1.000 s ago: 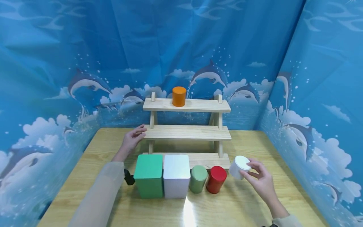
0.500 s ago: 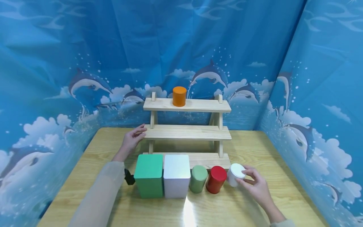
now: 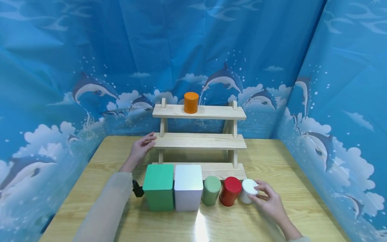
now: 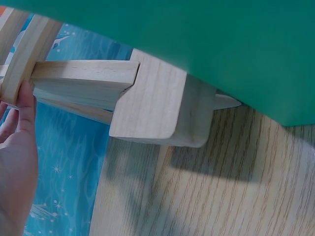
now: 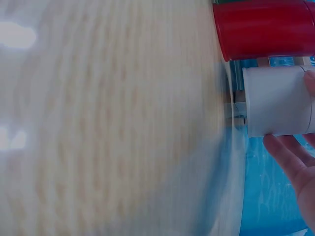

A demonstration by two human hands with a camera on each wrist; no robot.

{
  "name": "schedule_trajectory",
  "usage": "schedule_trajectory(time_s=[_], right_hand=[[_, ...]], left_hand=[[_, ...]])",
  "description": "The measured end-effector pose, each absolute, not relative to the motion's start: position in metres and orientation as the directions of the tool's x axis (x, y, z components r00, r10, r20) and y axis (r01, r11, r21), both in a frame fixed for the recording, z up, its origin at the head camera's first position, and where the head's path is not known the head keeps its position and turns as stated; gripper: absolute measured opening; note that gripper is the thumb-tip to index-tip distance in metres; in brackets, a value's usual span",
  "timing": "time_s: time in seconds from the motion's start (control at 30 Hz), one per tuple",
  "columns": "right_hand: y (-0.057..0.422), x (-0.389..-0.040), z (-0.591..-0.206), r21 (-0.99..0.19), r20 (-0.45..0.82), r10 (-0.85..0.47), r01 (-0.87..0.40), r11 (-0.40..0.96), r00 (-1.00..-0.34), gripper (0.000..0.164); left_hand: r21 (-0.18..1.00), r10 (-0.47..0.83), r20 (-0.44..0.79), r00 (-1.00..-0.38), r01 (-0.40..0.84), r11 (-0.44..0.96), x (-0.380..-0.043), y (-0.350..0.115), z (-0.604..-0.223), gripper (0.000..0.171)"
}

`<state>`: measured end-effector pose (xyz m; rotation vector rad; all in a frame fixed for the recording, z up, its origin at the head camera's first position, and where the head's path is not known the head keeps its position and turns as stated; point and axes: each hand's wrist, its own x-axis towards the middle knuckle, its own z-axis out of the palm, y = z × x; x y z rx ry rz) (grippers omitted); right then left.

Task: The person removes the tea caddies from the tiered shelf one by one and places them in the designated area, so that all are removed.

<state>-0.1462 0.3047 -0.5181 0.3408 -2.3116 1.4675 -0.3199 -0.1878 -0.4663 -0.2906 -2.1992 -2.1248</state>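
My right hand point(image 3: 270, 202) pinches a small white tin point(image 3: 248, 191) between thumb and fingers, at the right end of a row of tins. Directly left of it stands a red tin point(image 3: 230, 191). In the right wrist view the white tin point(image 5: 278, 102) appears sideways, with fingertips at its side and lid end. My left hand point(image 3: 140, 147) grips the left end of the middle board of a three-tier wooden shelf point(image 3: 199, 140). The left wrist view shows thumb and fingers of that hand point(image 4: 18, 147) around the board's end.
Left of the red tin stand a light green tin point(image 3: 211, 190), a white square box point(image 3: 188, 187) and a green square box point(image 3: 159, 187), in front of the bottom tier. An orange tin point(image 3: 191, 103) sits on the top tier. Blue dolphin-print curtains point(image 3: 169, 50) enclose the wooden table point(image 3: 169, 225).
My right hand has brought the white tin left and down to the end of the row, beside the red tin. The left hand stays on the shelf.
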Motion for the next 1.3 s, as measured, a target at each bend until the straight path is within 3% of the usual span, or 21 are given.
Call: schedule_trajectory(time_s=[0.2,0.43,0.8,1.3], right_hand=[[0.302,-0.144,-0.518,-0.820,0.435,0.001,-0.396,0.414,-0.900,0.031],[0.303,-0.145,-0.522,-0.797,0.452,-0.019,-0.414,0.440,-0.892,0.031],[0.302,-0.142,-0.525,-0.798,0.461,-0.041,-0.434,0.419,-0.887,0.032],[0.308,-0.141,-0.523,-0.812,0.435,-0.069,-0.424,0.401,-0.898,0.026]], left_hand=[[0.986,0.096,0.163,-0.982,0.164,0.006,-0.316,-0.187,-0.459,0.036],[0.976,0.113,0.194,-0.974,0.204,0.077,-0.305,-0.186,-0.446,0.034],[0.966,0.102,0.226,-0.969,0.237,0.102,-0.319,-0.190,-0.466,0.037],[0.970,0.095,0.221,-0.971,0.229,0.082,-0.321,-0.190,-0.467,0.040]])
